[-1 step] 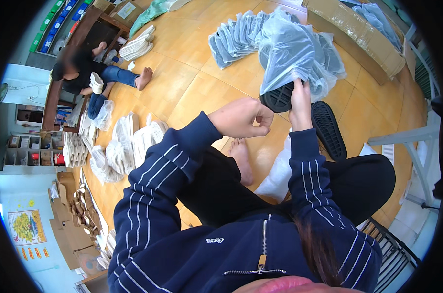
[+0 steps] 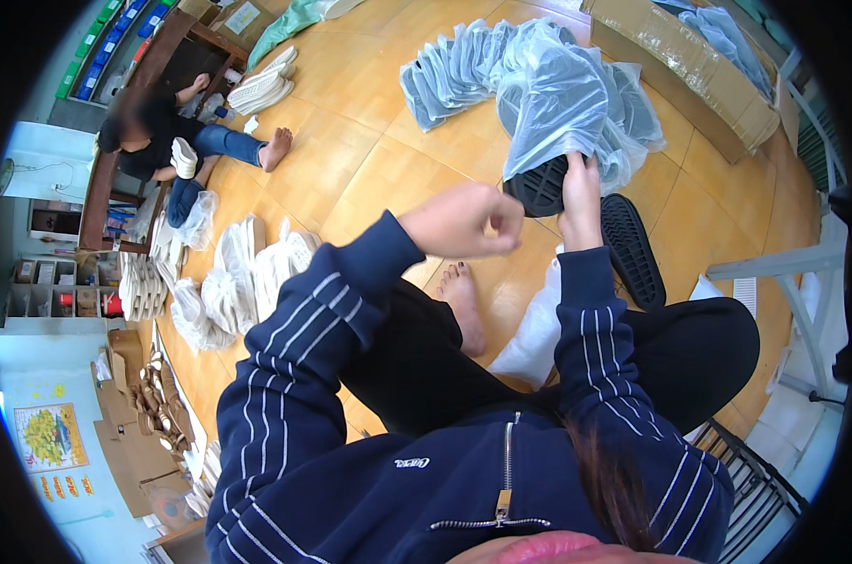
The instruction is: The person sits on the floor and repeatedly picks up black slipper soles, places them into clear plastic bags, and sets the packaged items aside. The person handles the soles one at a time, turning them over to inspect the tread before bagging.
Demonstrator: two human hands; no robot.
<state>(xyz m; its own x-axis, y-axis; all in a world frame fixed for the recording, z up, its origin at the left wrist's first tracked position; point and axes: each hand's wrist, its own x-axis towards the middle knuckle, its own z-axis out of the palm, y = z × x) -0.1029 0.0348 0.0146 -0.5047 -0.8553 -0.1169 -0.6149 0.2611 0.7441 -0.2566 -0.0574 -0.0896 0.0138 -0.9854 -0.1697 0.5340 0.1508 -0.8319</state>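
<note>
My right hand [image 2: 581, 207] grips a black shoe sole [image 2: 539, 187] with a ridged underside. A translucent plastic bag [image 2: 559, 115] covers its far part, and the near end sticks out. Left of that end, my left hand [image 2: 465, 221] is curled up, thumb toward fingers. I see nothing in it, and it appears apart from the bag. Another black ridged sole [image 2: 633, 252] lies on the floor just right of my right wrist. White plastic [image 2: 533, 329] lies between my legs, partly hidden by my right sleeve.
A curved row of bagged dark soles [image 2: 452, 70] lies ahead on the tiled floor, beside a long cardboard box [image 2: 684, 75]. Pale soles, some bagged [image 2: 238, 273], stand at left. Another person [image 2: 163, 141] sits beyond them. A grey metal frame [image 2: 778, 263] stands at right.
My left hand has shifted slightly and its fingers have turned a little. The bagged sole in my right hand has moved slightly to the right at its near end.
</note>
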